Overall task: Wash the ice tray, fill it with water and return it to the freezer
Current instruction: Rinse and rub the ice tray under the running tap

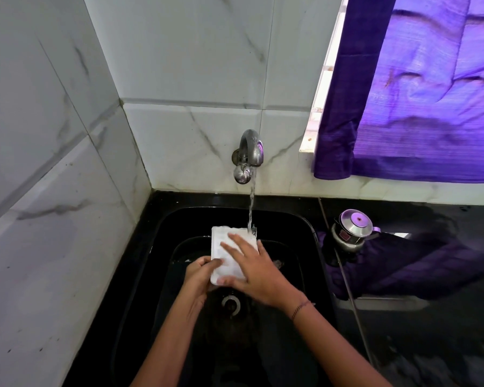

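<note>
A white plastic ice tray (223,241) is held over the black sink (305,233), its far right corner under the running stream from the steel wall tap (248,152). My left hand (199,277) grips the tray's near left corner from below and the side. My right hand (254,268) lies flat across the top of the tray with fingers spread, thumb at the near edge. The tray's cells are mostly hidden by the right hand.
The sink's drain (230,303) sits below the hands. A steel pot with a lid (352,229) stands on the black counter (430,331) to the right. A purple curtain (419,88) hangs over the window at the upper right. Marble-tiled walls close the left and back.
</note>
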